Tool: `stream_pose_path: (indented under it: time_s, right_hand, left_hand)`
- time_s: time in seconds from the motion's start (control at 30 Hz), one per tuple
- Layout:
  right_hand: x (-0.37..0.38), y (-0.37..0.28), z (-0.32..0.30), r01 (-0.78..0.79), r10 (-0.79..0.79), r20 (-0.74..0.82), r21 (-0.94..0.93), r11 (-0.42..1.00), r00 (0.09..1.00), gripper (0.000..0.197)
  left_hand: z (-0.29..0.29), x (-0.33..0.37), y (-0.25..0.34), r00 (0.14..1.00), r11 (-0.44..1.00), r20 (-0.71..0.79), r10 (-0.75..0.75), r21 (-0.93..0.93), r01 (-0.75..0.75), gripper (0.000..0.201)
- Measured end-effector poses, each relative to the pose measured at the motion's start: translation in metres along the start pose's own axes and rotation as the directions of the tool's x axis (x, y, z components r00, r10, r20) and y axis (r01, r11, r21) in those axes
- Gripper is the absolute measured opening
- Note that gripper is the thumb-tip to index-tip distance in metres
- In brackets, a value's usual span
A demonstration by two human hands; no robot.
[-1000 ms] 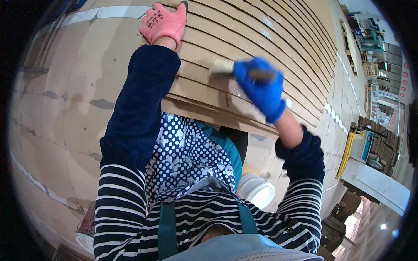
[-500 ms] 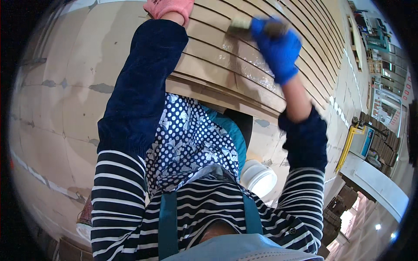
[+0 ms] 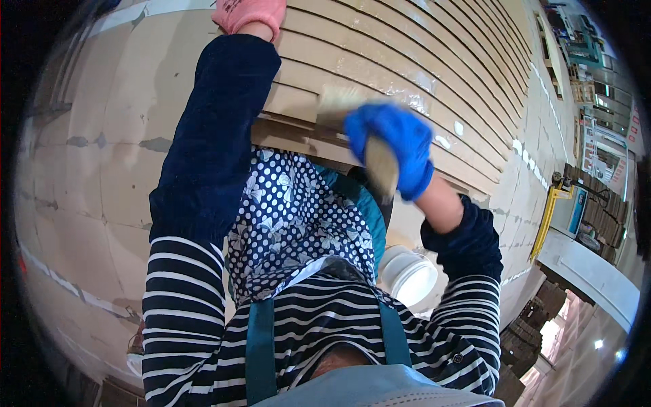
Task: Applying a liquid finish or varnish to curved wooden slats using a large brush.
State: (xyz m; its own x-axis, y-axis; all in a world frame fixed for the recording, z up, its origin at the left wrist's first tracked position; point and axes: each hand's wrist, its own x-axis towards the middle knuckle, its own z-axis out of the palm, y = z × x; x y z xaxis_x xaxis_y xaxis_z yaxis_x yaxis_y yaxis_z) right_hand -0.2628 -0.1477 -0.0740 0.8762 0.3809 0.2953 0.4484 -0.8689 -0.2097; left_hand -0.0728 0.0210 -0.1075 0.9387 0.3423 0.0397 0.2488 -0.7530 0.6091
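My right hand (image 3: 400, 146), in a blue glove, is closed around the wooden handle of a wide brush (image 3: 382, 167). The brush's pale bristles (image 3: 339, 99), smeared by motion, are over the near edge of overlapping tan cardboard sheets (image 3: 312, 41). Wet, shiny streaks and white blobs (image 3: 459, 128) lie on the sheets to the right of the brush. At the top edge, my left hand (image 3: 249, 15) in a pink glove is by the left side of the sheets. Its fingers are mostly cut off by the picture's edge.
A white bucket (image 3: 413, 279) stands on the floor below the sheets, near my right elbow. Far right are a yellow-framed machine (image 3: 544, 220) and stacks of brown cardboard (image 3: 597, 214). The worn floor (image 3: 102, 183) stretches along the left.
My right hand has swept the brush leftward and nearer to me, down to the sheets' near edge. White blobs now show on the right-hand sheets. My left hand has shifted slightly left.
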Motion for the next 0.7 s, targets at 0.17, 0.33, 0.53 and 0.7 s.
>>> stream_pose_path:
  time_s: [0.17, 0.33, 0.53, 0.7]
  right_hand:
    - [0.006, 0.052, -0.012, -0.101, 0.214, -0.204, 0.455, 0.885, 0.955, 0.006]
    - [0.133, 0.194, -0.045, -0.143, 0.576, -0.351, 0.754, 0.642, 0.738, 0.024]
    - [0.099, 0.198, -0.031, -0.379, 0.406, 0.072, 0.536, 0.755, 0.911, 0.027]
    - [0.015, 0.19, -0.049, -0.595, 0.433, 0.409, 0.526, 0.608, 0.803, 0.021]
  left_hand:
    - [0.018, 0.012, -0.015, 0.992, 0.997, -0.119, 0.045, 0.064, -0.038, 0.063]
    - [0.029, 0.014, -0.008, 0.997, 0.992, -0.064, 0.036, 0.125, -0.027, 0.067]
    - [0.031, 0.017, -0.02, 0.992, 0.987, -0.114, 0.063, 0.151, -0.045, 0.069]
    - [0.029, 0.018, -0.016, 0.99, 0.983, -0.13, 0.054, 0.181, -0.029, 0.069]
